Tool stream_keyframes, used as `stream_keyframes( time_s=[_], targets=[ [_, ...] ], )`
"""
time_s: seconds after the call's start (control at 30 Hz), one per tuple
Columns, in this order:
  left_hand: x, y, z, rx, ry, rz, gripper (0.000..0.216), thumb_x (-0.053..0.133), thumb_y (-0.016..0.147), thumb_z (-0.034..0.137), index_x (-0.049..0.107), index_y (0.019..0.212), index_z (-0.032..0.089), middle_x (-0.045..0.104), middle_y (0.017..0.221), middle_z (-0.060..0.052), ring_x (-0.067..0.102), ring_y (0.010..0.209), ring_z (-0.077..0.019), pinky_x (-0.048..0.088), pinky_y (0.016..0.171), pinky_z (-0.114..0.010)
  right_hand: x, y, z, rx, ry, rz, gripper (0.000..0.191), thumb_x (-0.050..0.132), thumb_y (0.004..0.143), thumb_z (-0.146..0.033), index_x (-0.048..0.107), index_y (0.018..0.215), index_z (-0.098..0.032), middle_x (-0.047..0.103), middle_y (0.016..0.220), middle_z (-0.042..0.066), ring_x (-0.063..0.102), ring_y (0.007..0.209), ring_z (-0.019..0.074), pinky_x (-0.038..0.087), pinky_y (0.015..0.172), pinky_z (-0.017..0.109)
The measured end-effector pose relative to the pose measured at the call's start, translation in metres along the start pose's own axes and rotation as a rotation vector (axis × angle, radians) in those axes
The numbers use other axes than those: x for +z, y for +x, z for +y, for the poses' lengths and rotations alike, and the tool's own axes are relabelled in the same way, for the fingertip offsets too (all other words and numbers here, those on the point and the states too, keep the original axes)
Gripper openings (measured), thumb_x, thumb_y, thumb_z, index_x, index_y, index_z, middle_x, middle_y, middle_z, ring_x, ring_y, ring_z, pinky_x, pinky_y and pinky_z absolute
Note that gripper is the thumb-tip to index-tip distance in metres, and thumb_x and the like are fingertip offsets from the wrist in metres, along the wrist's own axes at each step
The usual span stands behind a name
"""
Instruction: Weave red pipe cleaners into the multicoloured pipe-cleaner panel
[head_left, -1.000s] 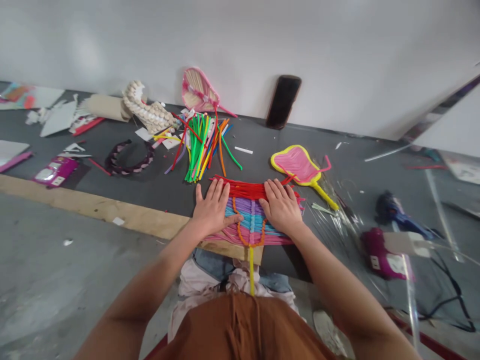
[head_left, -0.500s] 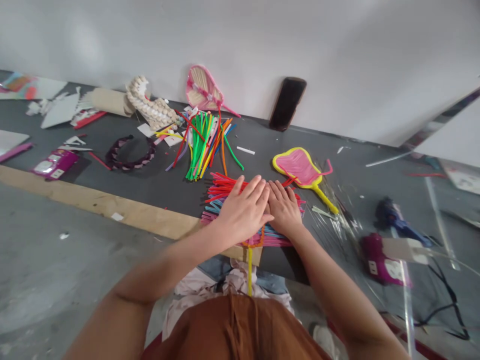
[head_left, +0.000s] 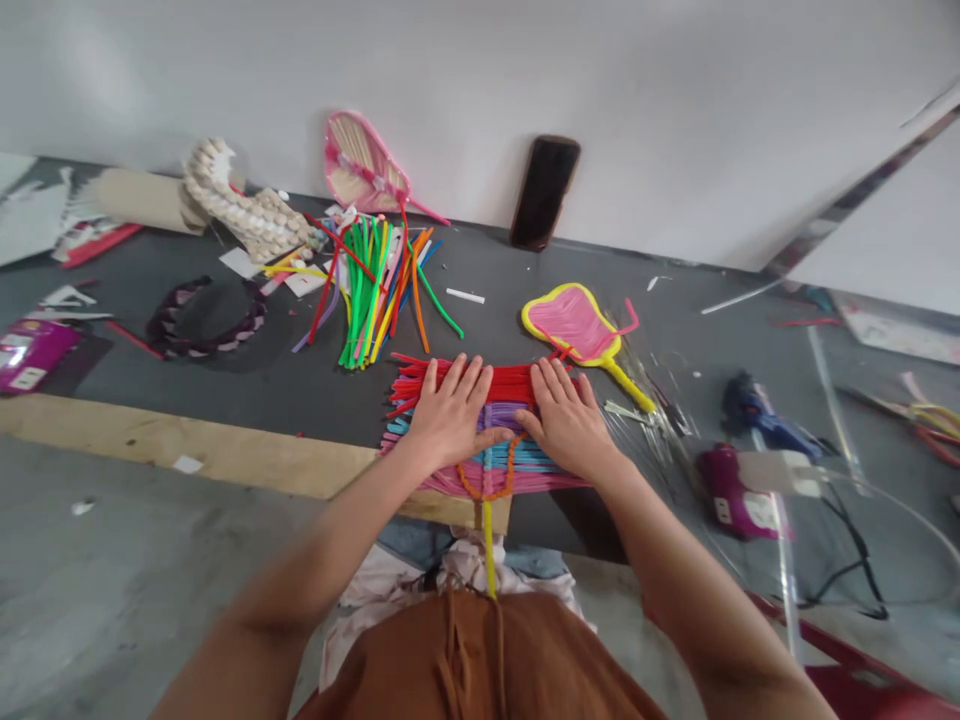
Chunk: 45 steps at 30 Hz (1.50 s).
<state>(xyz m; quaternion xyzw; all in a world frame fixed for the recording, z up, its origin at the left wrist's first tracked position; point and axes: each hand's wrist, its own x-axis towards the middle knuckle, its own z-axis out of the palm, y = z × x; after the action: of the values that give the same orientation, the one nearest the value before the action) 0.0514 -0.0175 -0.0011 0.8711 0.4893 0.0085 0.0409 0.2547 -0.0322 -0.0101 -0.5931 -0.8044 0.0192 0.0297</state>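
Note:
A flat panel of pipe cleaners [head_left: 517, 455], banded red, purple, blue and pink, lies at the table's near edge. An orange pipe cleaner [head_left: 512, 468] curves across its lower middle, and a yellow stem [head_left: 490, 550] sticks out toward my body. My left hand [head_left: 452, 410] rests palm down on the panel's left part, fingers spread. On the right part lies my right hand [head_left: 568, 415], also flat with its fingers stretched forward. Neither hand grips anything. Just beyond the right fingers is a pink fan with a yellow pipe cleaner frame [head_left: 574, 325].
Loose pipe cleaners [head_left: 375, 290] lie behind the panel. A pink-rimmed fan [head_left: 366, 165] and a phone [head_left: 545, 190] lean on the wall. To the left are a braided headband [head_left: 210, 325] and a purple device [head_left: 37, 350]; to the right, a blue glue gun [head_left: 772, 420].
My hands, close together over the panel's middle before, have moved apart to its left and right sides. The purple and blue bands between them now show. The view has shifted slightly right.

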Motion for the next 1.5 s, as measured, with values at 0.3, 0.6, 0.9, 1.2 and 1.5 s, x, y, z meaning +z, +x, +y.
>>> stream_keyframes(
  time_s=[0.3, 0.6, 0.9, 1.2, 1.5],
  targets=[
    [0.002, 0.002, -0.003, 0.007, -0.012, -0.003, 0.082, 0.035, 0.093, 0.067, 0.027, 0.154, 0.014, 0.028, 0.159, -0.016, 0.021, 0.149, -0.0363, 0.011, 0.118, -0.065, -0.012, -0.044, 0.054, 0.084, 0.056, 0.118, 0.062, 0.033, 0.1, -0.045, 0.039, 0.148, -0.006, 0.043, 0.15, 0.022, 0.032, 0.145, 0.0322, 0.033, 0.114, 0.057],
    [-0.025, 0.017, 0.002, 0.042, 0.011, -0.106, 0.082, 0.038, 0.092, 0.067, 0.037, 0.15, 0.009, 0.024, 0.159, -0.021, 0.024, 0.147, -0.0411, 0.008, 0.116, -0.068, -0.018, -0.061, 0.05, 0.139, 0.464, 0.335, 0.048, 0.04, 0.1, -0.035, 0.046, 0.145, -0.02, 0.056, 0.141, 0.015, 0.05, 0.134, 0.0243, 0.044, 0.11, 0.048],
    [-0.007, 0.016, 0.021, 0.107, -0.042, -0.072, 0.084, 0.038, 0.091, 0.069, 0.028, 0.154, 0.014, 0.021, 0.161, -0.014, 0.014, 0.149, -0.0408, 0.006, 0.114, -0.073, -0.045, -0.043, 0.006, -0.034, 0.525, 0.429, 0.05, 0.037, 0.098, -0.018, 0.041, 0.148, -0.022, 0.05, 0.147, 0.013, 0.039, 0.142, 0.0236, 0.037, 0.115, 0.052],
    [0.008, 0.012, 0.022, 0.106, -0.061, -0.013, 0.064, 0.05, 0.09, 0.045, 0.038, 0.15, 0.025, 0.027, 0.161, -0.009, 0.013, 0.15, -0.0398, 0.001, 0.116, -0.071, -0.029, 0.017, -0.049, -0.194, 0.668, 0.149, 0.054, 0.032, 0.1, -0.026, 0.033, 0.152, -0.013, 0.043, 0.153, 0.016, 0.03, 0.147, 0.0226, 0.031, 0.118, 0.048],
    [-0.007, 0.014, -0.017, 0.095, -0.352, 0.102, 0.057, 0.053, 0.093, 0.024, 0.035, 0.144, 0.008, 0.04, 0.152, -0.022, 0.038, 0.143, -0.0272, 0.036, 0.115, -0.047, 0.016, 0.021, 0.006, -0.067, 0.436, 0.274, 0.047, 0.034, 0.099, -0.028, 0.048, 0.142, -0.014, 0.054, 0.142, 0.017, 0.041, 0.14, 0.0276, 0.037, 0.113, 0.054]
  ],
)
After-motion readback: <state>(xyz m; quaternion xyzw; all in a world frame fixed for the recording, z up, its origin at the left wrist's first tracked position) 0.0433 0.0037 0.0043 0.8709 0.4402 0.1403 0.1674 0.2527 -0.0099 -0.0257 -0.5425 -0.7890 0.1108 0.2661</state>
